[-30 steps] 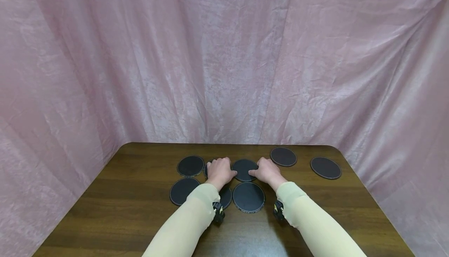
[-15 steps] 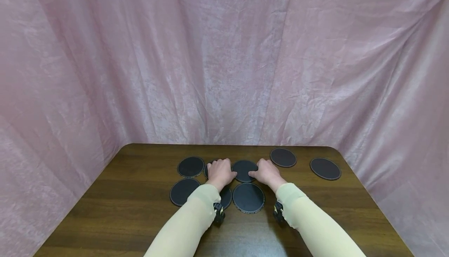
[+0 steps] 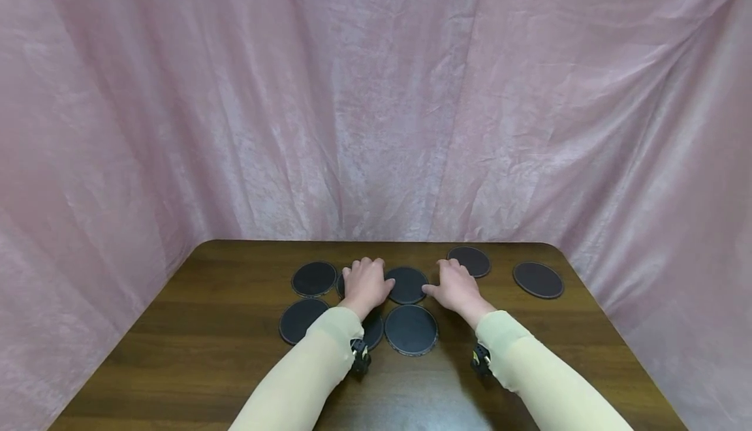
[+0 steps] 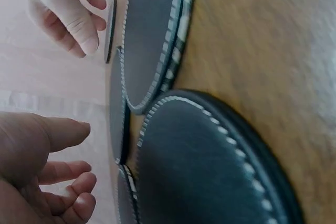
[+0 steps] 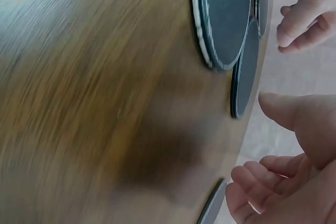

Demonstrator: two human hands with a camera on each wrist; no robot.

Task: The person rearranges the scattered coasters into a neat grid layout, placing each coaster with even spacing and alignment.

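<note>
Round black coasters with pale stitched rims lie in two touching rows on the table. My left hand [image 3: 367, 284] hovers over the back row, fingers loosely bent with nothing between them; it hides most of one coaster [image 3: 340, 285]. Just right of the back row's right-end coaster [image 3: 407, 285] is my right hand [image 3: 457, 286], thumb apart from the fingers and holding nothing. The front row's right-end coaster [image 3: 411, 330] lies nearer me, between the forearms. In the right wrist view the right hand's thumb [image 5: 283, 109] stands apart from the coasters.
Two separate coasters lie at the back right, one [image 3: 472, 261] just beyond the right hand and another [image 3: 538, 280] farther right. Left-end coasters [image 3: 314, 279] [image 3: 302, 320] sit beyond the left forearm. A pink curtain [image 3: 352, 104] hangs behind the brown wooden table [image 3: 176, 346].
Both hands have risen from the back row's right-end coaster. The right hand has shifted right, its thumb now clear of that coaster's edge. The coasters stay in place; the head view has shifted slightly.
</note>
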